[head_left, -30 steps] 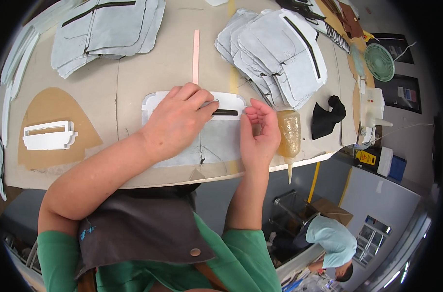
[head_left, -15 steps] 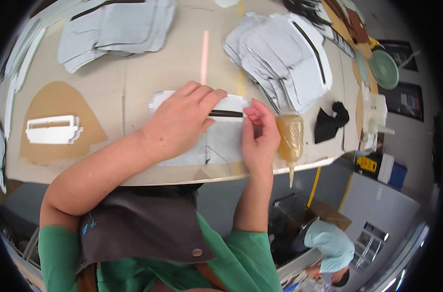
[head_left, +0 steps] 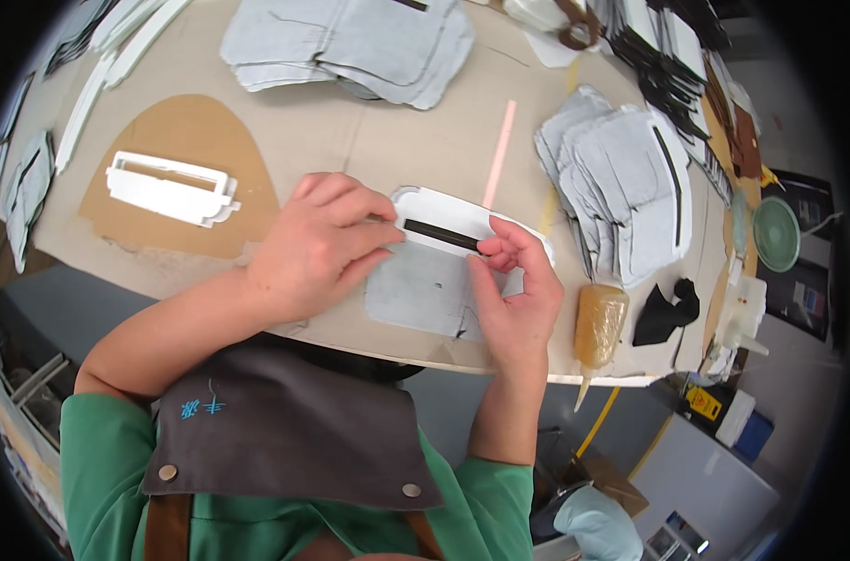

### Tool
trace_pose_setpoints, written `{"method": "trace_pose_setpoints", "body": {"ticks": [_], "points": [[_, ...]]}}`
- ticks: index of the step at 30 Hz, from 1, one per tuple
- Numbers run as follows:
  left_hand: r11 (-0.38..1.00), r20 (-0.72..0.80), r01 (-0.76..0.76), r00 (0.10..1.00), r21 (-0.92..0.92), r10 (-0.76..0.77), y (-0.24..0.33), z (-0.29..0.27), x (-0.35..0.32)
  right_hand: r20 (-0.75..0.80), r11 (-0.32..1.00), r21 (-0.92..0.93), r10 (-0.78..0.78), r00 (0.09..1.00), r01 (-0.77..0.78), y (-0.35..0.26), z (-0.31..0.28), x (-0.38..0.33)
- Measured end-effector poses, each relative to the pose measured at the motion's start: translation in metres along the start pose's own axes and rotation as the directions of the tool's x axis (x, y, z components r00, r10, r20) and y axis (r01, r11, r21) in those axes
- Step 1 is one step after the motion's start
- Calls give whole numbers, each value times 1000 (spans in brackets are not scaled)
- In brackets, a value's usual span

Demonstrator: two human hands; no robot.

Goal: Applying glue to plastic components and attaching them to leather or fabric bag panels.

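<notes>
Both hands (head_left: 324,248) touch a grey panel (head_left: 411,290) (black strip (head_left: 439,236) along its white band (head_left: 448,211)).

A workshop: its worktable (head_left: 425,150) bears stacked grey cut pieces (head_left: 350,42) far off, an amber squeeze bottle (head_left: 600,318) near right.

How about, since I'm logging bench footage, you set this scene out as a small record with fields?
Left hand: fingers at the left end of a black strip
Right hand: fingers at the black strip's right end
Workpiece: grey panel, white border along its far side
Left side: slotted white pieces on tan card
Right side: amber bottle, black piece, stack of grey panels
Beyond: pink strip, another grey stack
</notes>
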State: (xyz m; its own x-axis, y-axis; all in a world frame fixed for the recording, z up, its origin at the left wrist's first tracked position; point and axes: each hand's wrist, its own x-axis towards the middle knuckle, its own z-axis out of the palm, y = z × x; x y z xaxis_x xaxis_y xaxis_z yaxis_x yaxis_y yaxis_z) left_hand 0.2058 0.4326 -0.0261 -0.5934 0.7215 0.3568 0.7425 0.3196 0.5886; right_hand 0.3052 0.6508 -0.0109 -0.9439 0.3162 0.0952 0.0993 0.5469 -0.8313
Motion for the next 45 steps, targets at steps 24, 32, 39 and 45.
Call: {"method": "trace_pose_setpoints", "body": {"ticks": [24,32,39,45], "points": [[1000,-16,-2,1000,14,2,-5,7,-9,272,964,-220,-85,958,148,-23,4,31],[1000,-65,8,998,14,-7,-3,9,-9,392,954,-117,-212,895,278,-25,33,37],[999,-94,31,995,35,-28,-6,5,-11,388,958,-70,-230,893,277,-16,34,36],[999,-87,38,996,12,-37,-6,6,-9,338,953,-65,-259,905,297,-9,35,31]]}}
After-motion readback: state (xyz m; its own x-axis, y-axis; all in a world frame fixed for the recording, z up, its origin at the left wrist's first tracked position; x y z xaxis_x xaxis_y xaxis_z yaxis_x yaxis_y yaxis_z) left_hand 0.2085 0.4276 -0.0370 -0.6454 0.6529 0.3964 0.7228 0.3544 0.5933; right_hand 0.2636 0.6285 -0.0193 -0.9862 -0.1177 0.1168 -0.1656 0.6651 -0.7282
